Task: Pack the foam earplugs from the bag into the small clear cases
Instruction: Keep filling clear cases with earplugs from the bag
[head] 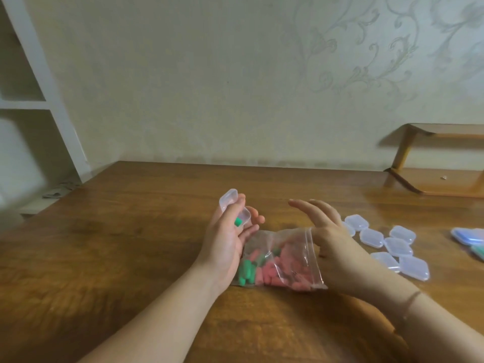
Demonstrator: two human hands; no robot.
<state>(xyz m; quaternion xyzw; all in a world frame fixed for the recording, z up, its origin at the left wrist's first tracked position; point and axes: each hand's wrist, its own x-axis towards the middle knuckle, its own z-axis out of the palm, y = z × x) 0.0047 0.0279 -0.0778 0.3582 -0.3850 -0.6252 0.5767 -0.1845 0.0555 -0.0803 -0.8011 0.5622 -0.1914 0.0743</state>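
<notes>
Foam earplugs (272,268) sit bagged at table centre, within both hands' reach. Left hand (230,239) fingers grip an open clear case (234,208) holding a green plug; right hand (324,231), fingers spread, hovers over the bag mouth. Spare cases (392,247) at 3 o'clock.

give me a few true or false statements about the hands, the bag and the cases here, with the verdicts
1. The left hand holds an open clear case with a green earplug in it. True.
2. The right hand grips a pink earplug. False: its fingers are spread and hold nothing.
3. The bag holds pink and green earplugs. True.
4. The spare cases lie left of the bag. False: they lie to its right on the table.
</notes>
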